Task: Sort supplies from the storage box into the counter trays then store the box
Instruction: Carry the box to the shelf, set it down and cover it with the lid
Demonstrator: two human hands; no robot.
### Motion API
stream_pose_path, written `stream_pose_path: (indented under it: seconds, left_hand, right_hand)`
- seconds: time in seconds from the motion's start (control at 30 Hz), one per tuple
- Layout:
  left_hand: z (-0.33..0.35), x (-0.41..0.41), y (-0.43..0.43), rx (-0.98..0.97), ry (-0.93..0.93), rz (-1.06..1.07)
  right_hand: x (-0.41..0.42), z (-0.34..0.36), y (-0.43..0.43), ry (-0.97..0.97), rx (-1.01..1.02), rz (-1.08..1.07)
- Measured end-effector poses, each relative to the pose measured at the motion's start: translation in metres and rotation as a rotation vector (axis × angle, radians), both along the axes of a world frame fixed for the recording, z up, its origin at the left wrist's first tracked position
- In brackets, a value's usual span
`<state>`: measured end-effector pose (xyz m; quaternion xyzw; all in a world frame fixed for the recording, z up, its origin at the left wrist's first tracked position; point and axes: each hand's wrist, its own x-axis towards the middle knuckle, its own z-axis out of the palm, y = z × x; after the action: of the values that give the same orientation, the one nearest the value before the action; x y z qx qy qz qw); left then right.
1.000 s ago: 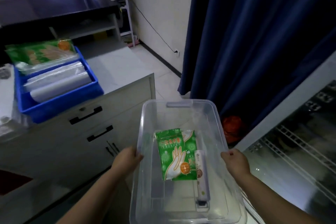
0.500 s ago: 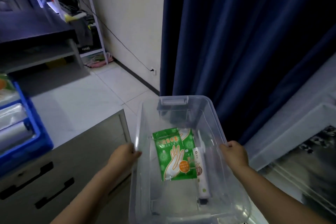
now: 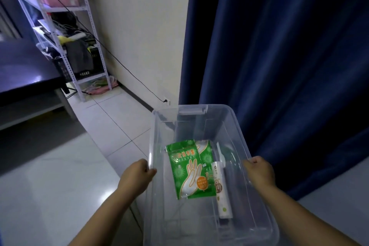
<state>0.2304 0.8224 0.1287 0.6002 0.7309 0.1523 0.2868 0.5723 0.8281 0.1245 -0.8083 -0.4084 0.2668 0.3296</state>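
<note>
The clear storage box (image 3: pixel 192 109) was held up in the air, gripped by both hands at its long rims: the left hand (image 3: pixel 137 175) was curled over the left rim and the right hand (image 3: pixel 258 171) over the right one. On the bottom of the box a green glove packet (image 3: pixel 189 168) lay flat, with a white roll (image 3: pixel 220 189) just beside it on the right, touching its edge. Both were found lying as they had half a second before, and the same grip was kept. The surroundings had changed: the blue tray and the drawer fronts seen earlier at the left were gone from view, and far more of the wall (image 3: pixel 139 36) was shown.

The white desk (image 3: pixel 50 185) was seen under the left forearm, its edge close to the left wall of the box. A dark blue curtain (image 3: pixel 279 66) hung just behind the far and right rims. Between the desk edge and the curtain, a strip of tiled floor (image 3: pixel 111 118) was left open, running ahead to the wall, where a black cable (image 3: pixel 127 70) was led down to a socket. Farther left, a dark table (image 3: pixel 24 70) and a loaded white metal rack (image 3: pixel 65 32) were set by the wall
</note>
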Motion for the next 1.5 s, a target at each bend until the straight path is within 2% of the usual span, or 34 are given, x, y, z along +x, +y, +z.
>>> stream_pose_path:
  seconds: [0.27, 0.57, 0.73, 0.9, 1.2, 1.5]
  left_hand:
    - [-0.009, -0.024, 0.107, -0.068, -0.039, 0.148]
    - [-0.020, -0.043, 0.228, -0.127, -0.088, 0.413]
    - [-0.030, -0.067, 0.270, -0.164, -0.126, 0.572]
    - [-0.044, -0.125, 0.323, -0.213, -0.068, 0.692]
    - [-0.035, -0.248, 0.440, -0.143, -0.094, 0.802]
    - [-0.039, -0.325, 0.527, -0.085, -0.121, 0.912]
  right_hand:
    - [-0.031, -0.019, 0.163, 0.063, 0.002, 0.155]
    - [-0.079, -0.025, 0.361, 0.150, -0.034, 0.389]
    - [-0.127, -0.036, 0.438, 0.155, -0.070, 0.521]
    - [-0.202, -0.052, 0.515, 0.148, -0.119, 0.567]
    - [-0.329, -0.038, 0.646, 0.051, -0.109, 0.689]
    - [-0.433, -0.032, 0.755, 0.032, -0.075, 0.760]
